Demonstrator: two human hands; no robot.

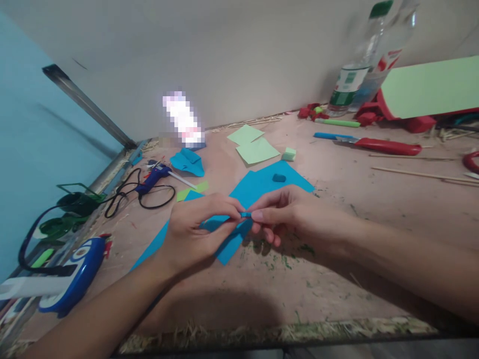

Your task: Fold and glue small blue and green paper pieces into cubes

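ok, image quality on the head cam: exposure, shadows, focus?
All head view: bright screen blown out and pixelated; dim light elsewhere; broad soft shadows on the pinkish-brown tabletop below the forearms; small blue piece between left hand and right hand lacks fine detail; apparent wide-angle stretch near the edges.

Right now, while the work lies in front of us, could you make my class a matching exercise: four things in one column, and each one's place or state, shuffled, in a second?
Things
1. glue gun
2. green-capped bottle
3. small blue piece
4. pale green paper squares

Places or states
A. pinched between the left hand and right hand
B. flat, one partly over the other
C. lying beside a looped black cord
D. upright near the wall

Right pairs: 1-C, 2-D, 3-A, 4-B
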